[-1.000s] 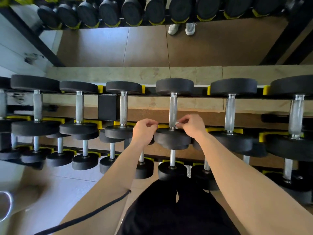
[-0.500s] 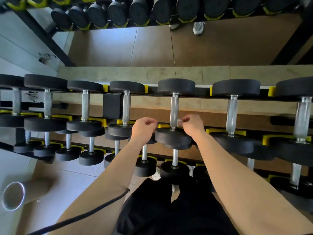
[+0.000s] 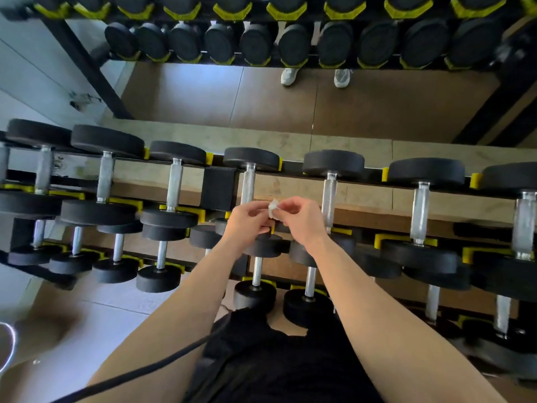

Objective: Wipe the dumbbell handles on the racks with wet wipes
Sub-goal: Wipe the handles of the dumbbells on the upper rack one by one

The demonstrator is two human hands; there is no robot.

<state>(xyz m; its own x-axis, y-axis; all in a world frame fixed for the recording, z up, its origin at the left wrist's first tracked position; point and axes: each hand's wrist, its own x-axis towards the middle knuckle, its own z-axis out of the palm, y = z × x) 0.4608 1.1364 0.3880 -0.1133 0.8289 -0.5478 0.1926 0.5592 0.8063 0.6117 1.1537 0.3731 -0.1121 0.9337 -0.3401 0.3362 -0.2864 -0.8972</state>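
Black dumbbells with silver knurled handles lie in rows on a black and yellow rack (image 3: 219, 187). Both my hands meet in front of the top row, between one dumbbell handle (image 3: 248, 183) and the handle to its right (image 3: 329, 199). A small crumpled white wet wipe (image 3: 273, 209) sits between them. My right hand (image 3: 299, 221) pinches the wipe with thumb and fingers. Fingers of my left hand (image 3: 250, 221) curl against the wipe's left side. Neither hand touches a handle.
Lower rack rows hold smaller dumbbells (image 3: 158, 276). A mirror behind the rack reflects another dumbbell row (image 3: 255, 43) and a pair of white shoes (image 3: 315, 77). A black cable (image 3: 162, 365) runs across my left forearm. A metal ring (image 3: 7, 344) shows at the lower left.
My right hand has left the dumbbell handle it was wiping. Both hands came together around the wipe, and the view shifted right along the rack.
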